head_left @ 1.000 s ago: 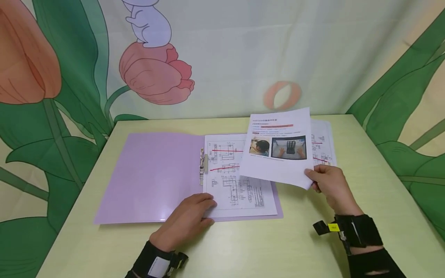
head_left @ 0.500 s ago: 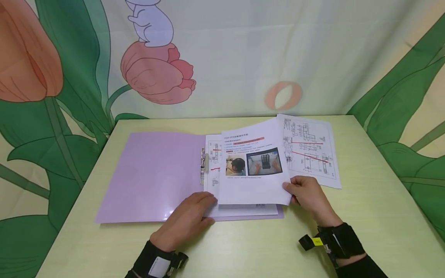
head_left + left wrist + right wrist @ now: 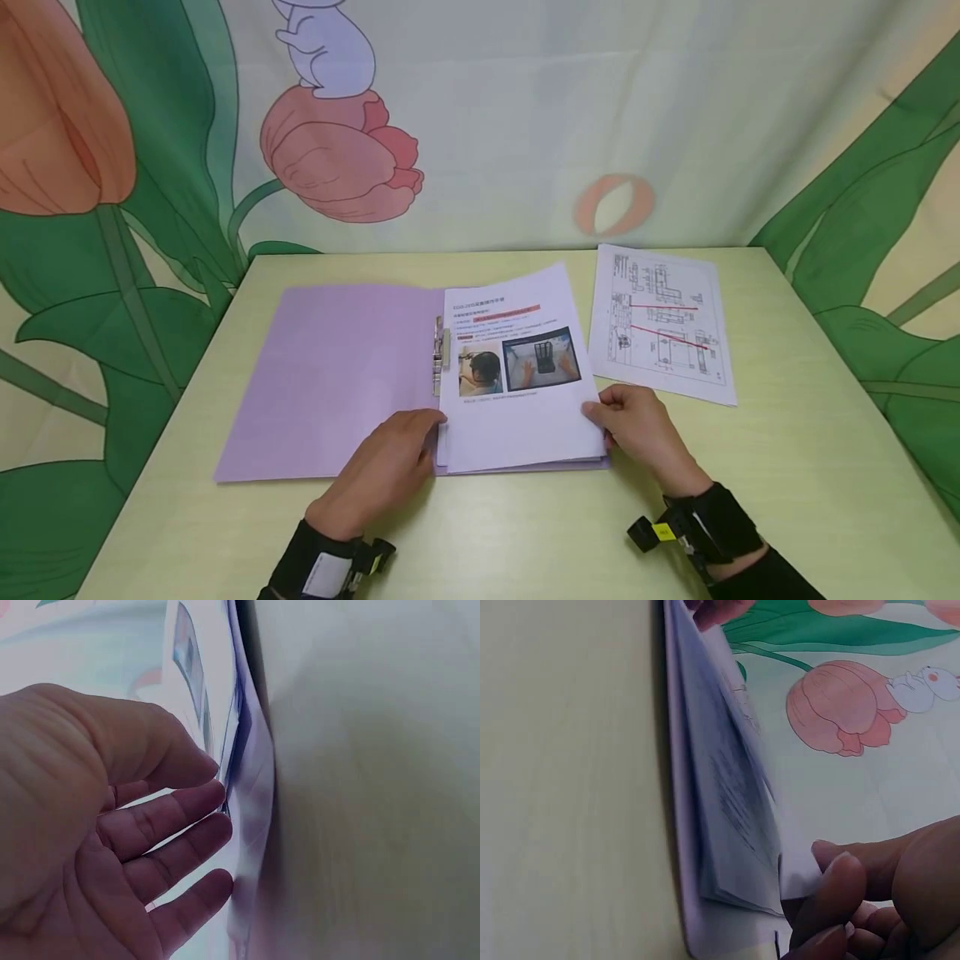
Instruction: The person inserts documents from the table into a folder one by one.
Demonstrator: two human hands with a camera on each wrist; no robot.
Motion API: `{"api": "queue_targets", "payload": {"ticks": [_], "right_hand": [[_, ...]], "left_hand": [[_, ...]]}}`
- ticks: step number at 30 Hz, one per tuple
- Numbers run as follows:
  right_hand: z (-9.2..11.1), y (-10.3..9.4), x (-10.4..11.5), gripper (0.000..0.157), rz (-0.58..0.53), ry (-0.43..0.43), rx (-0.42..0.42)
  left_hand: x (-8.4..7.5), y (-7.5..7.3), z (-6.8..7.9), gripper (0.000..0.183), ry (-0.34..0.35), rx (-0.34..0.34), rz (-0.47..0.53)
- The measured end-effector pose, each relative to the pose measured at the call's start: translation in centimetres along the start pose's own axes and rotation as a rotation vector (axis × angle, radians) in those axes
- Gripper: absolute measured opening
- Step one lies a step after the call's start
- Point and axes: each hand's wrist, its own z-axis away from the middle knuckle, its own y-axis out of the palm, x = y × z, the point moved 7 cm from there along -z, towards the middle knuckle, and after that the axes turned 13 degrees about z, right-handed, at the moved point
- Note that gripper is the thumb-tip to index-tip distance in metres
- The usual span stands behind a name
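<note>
A printed sheet with two photos lies over the stack of papers on the right side of an open purple folder. My right hand pinches the sheet near its lower right corner; in the right wrist view, thumb and forefinger grip that corner, raised from the papers below. At the sheet's lower left edge, my left hand pinches the paper beside the folder's spine. The left wrist view has its thumb and forefinger tips meeting at the paper edge. A metal clip stands along the spine.
A separate drawing sheet with red lines lies on the table to the right of the folder. Behind the table hangs a curtain printed with flowers.
My right hand has brought the printed sheet left and down, from above the folder's right edge onto the paper stack. My left hand has shifted slightly left. The drawing sheet at right is uncovered.
</note>
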Motion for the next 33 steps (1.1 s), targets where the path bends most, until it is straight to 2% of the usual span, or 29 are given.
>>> {"api": "queue_targets", "payload": {"ticks": [10,25,30,33], "right_hand": [[0.0,0.6,0.2,0.021,0.055,0.011,-0.011],[-0.4,0.8,0.4,0.02,0.059,0.02,-0.002],[-0.4,0.9,0.5,0.019,0.074,0.013,-0.002],[-0.3,0.9,0.6,0.018,0.082,0.007,-0.001]], "left_hand": [[0.3,0.2,-0.1,0.032,-0.017,0.0,-0.004],[-0.4,0.1,-0.1,0.027,0.087,-0.02,-0.01],[-1.1,0.5,-0.2,0.028,0.148,0.007,0.008],[-1.2,0.7,-0.1,0.029,0.159,0.029,0.0]]}}
